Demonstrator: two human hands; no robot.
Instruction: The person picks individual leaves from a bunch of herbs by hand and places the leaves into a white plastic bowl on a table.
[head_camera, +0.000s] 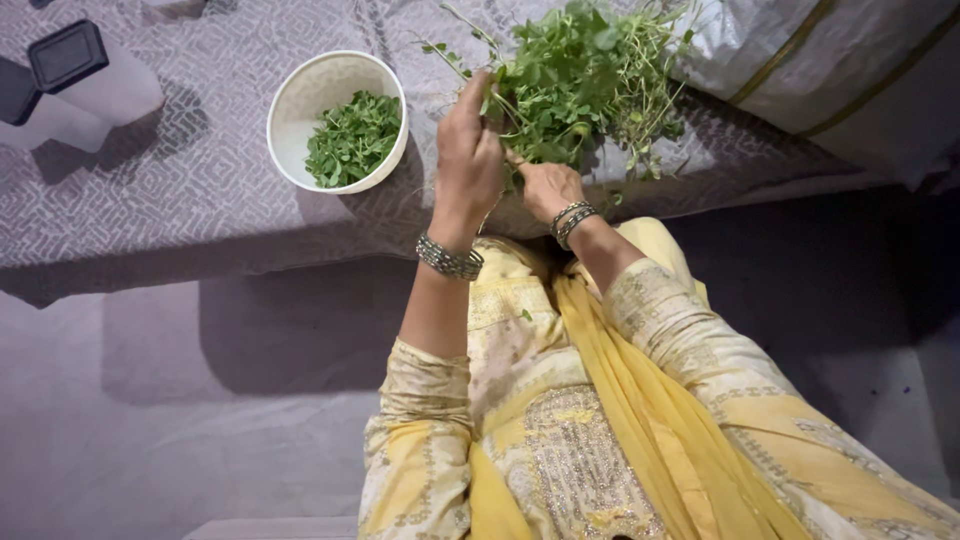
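Note:
A loose bunch of leafy green herbs with thin stems lies on a grey patterned bedcover. My left hand is raised at the bunch's left side, fingers pinched on a stem with leaves. My right hand sits just below the bunch, fingers curled around its stems. Both wrists wear metal bangles. To the left stands a white round bowl holding plucked green leaves.
A black lidded container rests at the far left on a pale cushion. A striped grey pillow lies at the right. My yellow embroidered clothing fills the lower middle; the grey floor lies below the bed's edge.

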